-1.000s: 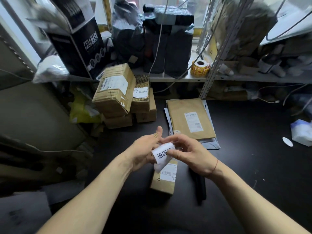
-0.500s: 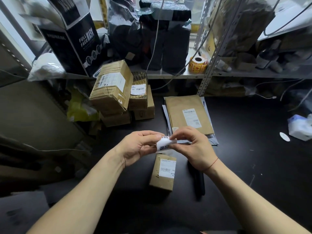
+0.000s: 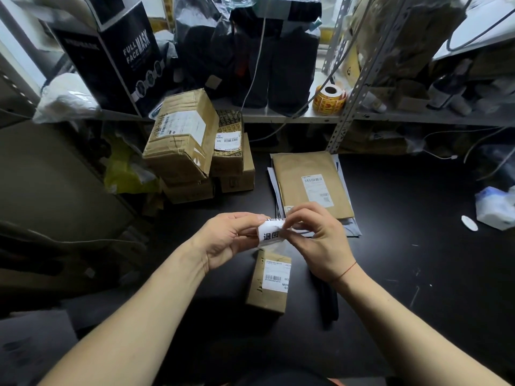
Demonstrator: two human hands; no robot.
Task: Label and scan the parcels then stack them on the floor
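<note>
A small white label [image 3: 269, 231] with black characters is pinched between both hands above the black table [image 3: 404, 260]. My left hand [image 3: 228, 240] grips its left end, my right hand [image 3: 317, 240] its right end, fingertips close together. Just below them lies a small brown cardboard parcel [image 3: 267, 282] with a white barcode sticker on top. A flat brown envelope parcel [image 3: 309, 185] with its own sticker rests on grey mailers behind my right hand. Several taped cardboard boxes [image 3: 181, 143] are piled at the back left.
A dark scanner-like object [image 3: 328, 302] lies right of the small parcel. A yellow label roll [image 3: 330, 97] sits on the metal shelf [image 3: 278, 117] among black packages and a black mask box [image 3: 125, 51]. A white crumpled bag [image 3: 496, 207] lies at the far right.
The label was held lower, nearly against the small parcel; both hands have lifted it and curled it tighter between the fingertips. The parcel's sticker is now fully exposed.
</note>
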